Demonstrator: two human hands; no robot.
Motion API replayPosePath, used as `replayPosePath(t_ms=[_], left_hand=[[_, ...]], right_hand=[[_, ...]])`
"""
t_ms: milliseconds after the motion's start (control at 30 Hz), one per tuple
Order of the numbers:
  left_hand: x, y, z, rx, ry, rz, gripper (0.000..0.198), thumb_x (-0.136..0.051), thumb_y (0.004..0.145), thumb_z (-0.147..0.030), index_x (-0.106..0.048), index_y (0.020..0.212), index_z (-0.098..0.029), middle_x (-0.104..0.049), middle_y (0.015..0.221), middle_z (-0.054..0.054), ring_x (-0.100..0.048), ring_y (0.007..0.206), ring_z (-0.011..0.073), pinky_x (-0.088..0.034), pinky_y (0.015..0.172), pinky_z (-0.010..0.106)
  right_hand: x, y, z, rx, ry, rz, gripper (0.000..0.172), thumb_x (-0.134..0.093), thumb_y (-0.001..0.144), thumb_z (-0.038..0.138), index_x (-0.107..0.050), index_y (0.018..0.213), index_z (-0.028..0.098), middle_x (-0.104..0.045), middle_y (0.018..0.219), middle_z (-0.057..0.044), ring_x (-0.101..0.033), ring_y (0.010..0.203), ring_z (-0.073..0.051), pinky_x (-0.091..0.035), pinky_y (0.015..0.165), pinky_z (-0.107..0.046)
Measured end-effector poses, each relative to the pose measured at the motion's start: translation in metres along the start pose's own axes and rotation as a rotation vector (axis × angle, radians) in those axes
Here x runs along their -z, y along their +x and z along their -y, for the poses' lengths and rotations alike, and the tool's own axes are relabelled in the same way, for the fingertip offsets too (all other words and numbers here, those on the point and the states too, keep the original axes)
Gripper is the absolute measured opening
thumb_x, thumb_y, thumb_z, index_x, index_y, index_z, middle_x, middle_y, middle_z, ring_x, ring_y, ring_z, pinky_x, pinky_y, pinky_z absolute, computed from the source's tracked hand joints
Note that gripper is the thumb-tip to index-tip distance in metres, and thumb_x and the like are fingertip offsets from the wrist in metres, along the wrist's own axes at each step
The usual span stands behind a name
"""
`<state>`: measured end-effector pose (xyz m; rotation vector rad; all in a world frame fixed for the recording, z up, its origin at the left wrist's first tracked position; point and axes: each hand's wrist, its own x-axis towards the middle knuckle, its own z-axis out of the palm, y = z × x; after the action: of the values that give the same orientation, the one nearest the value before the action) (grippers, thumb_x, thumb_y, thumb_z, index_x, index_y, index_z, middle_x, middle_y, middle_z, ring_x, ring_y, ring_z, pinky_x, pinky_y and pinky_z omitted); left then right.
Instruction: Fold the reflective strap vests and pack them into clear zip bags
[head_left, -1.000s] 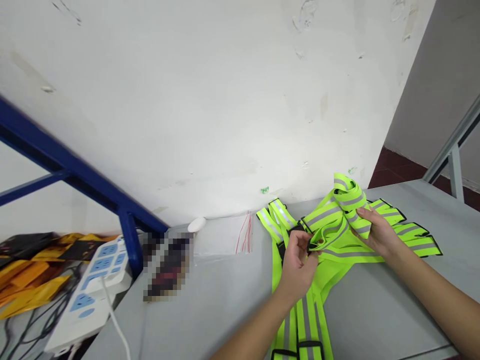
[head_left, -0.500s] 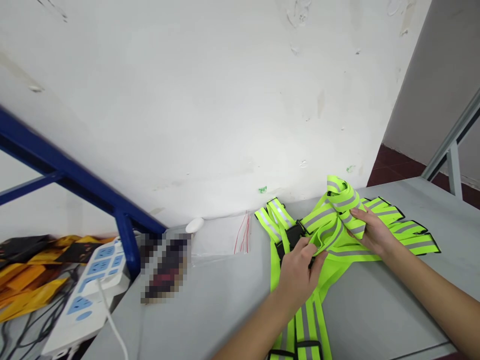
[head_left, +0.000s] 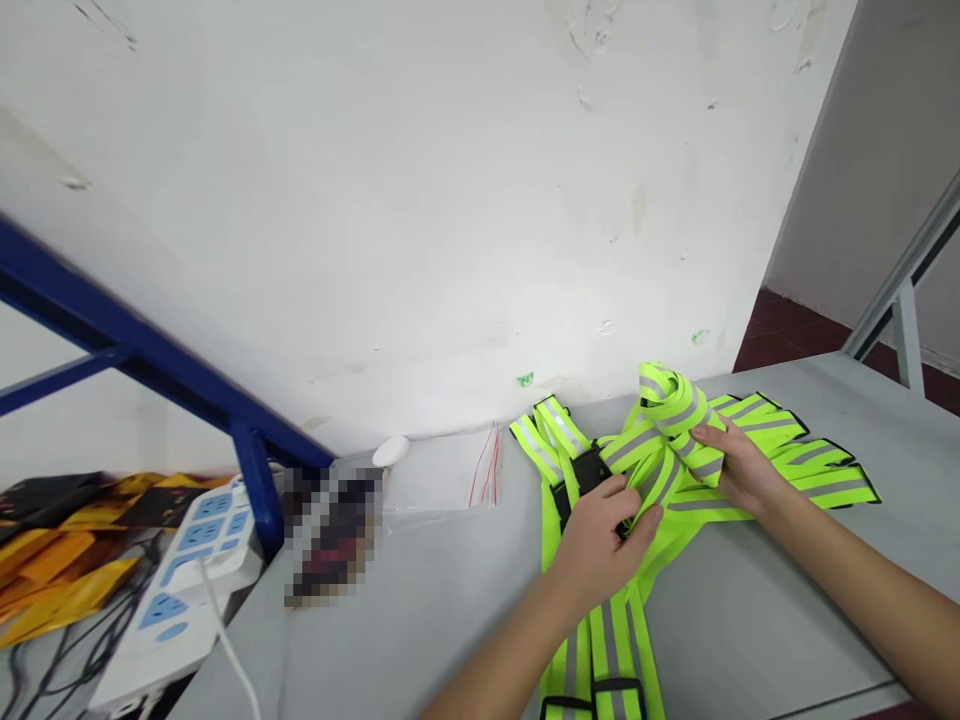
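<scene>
My right hand [head_left: 739, 462] is closed on a looped bundle of neon-yellow reflective strap [head_left: 679, 405] with a grey stripe, raised a little above the table. To its left, my left hand [head_left: 604, 535] pinches a trailing part of the same strap between thumb and fingers. Beneath both hands lie more reflective straps [head_left: 832, 485], their black-edged ends fanned out at the right. A black buckle [head_left: 590, 468] shows just above my left hand. Other straps with black sliders [head_left: 619, 686] run down toward the front edge. My palms hide part of the bundle.
Clear zip bags [head_left: 442, 470] with red lines lie by the wall, a white oval object [head_left: 391, 451] at their corner. A pixelated item [head_left: 334, 545] is left of them. A white power strip [head_left: 176, 590], yellow-and-black packets [head_left: 67, 560] and a blue metal frame [head_left: 255, 480] stand left.
The looped bundle in my right hand has shifted slightly left and down. The strap at my left hand's fingertips is pulled straighter. The rest of the table looks the same.
</scene>
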<state>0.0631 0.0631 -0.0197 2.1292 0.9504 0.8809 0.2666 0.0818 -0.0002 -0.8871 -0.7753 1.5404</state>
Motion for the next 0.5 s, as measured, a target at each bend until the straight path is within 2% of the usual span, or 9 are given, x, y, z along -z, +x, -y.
replayPosePath(t_ms=[100,200,267,333,433,500], left_hand=[[0.001,0.001,0.004,-0.028,-0.086,0.011,0.045,-0.047,0.093,-0.031,-0.022,0.057,-0.019,-0.025,0.06,-0.004,-0.031,0.056,0.01,-0.024,0.053,0.027],[0.004,0.002,0.003,0.002,-0.214,0.028,0.044,-0.049,0.092,-0.034,-0.033,0.054,-0.018,-0.027,0.059,-0.004,-0.035,0.058,0.0106,-0.028,0.054,0.027],[0.005,0.003,0.001,0.082,-0.383,0.076,0.039,-0.054,0.089,-0.039,-0.044,0.058,-0.018,-0.034,0.063,-0.003,-0.043,0.063,0.0116,-0.034,0.056,0.025],[0.006,0.003,0.0,0.19,-0.611,0.172,0.034,-0.062,0.083,-0.044,-0.051,0.067,-0.017,-0.044,0.072,0.0,-0.052,0.068,0.0131,-0.04,0.057,0.025],[0.009,0.002,-0.001,0.287,-0.905,0.303,0.037,-0.067,0.077,-0.05,-0.053,0.083,-0.017,-0.058,0.082,0.003,-0.063,0.069,0.0163,-0.044,0.06,0.027],[0.01,0.002,-0.002,0.306,-0.974,0.334,0.038,-0.064,0.079,-0.052,-0.052,0.091,-0.018,-0.064,0.086,0.005,-0.066,0.071,0.0176,-0.046,0.065,0.029]], right_hand=[[-0.004,-0.002,0.002,-0.014,-0.001,-0.014,0.041,-0.081,0.065,0.033,-0.069,0.103,0.024,-0.074,0.089,-0.001,-0.061,0.057,-0.012,-0.046,0.049,-0.022],[-0.005,-0.003,0.006,-0.032,0.006,-0.098,0.035,-0.083,0.061,0.034,-0.071,0.092,0.024,-0.075,0.085,0.0,-0.065,0.063,-0.015,-0.048,0.052,-0.022],[-0.004,-0.002,0.009,-0.047,0.029,-0.185,0.031,-0.083,0.058,0.034,-0.071,0.086,0.025,-0.074,0.083,0.002,-0.067,0.07,-0.017,-0.05,0.056,-0.023],[-0.001,0.0,0.01,-0.069,0.045,-0.251,0.031,-0.083,0.057,0.034,-0.07,0.084,0.027,-0.074,0.085,0.003,-0.067,0.076,-0.018,-0.051,0.058,-0.023],[0.004,0.003,0.008,-0.087,0.032,-0.282,0.031,-0.083,0.058,0.036,-0.07,0.085,0.027,-0.075,0.088,0.003,-0.068,0.081,-0.02,-0.051,0.059,-0.023],[0.007,0.004,0.007,-0.078,0.012,-0.269,0.031,-0.082,0.059,0.036,-0.07,0.086,0.027,-0.075,0.088,0.002,-0.068,0.081,-0.02,-0.051,0.059,-0.024]])
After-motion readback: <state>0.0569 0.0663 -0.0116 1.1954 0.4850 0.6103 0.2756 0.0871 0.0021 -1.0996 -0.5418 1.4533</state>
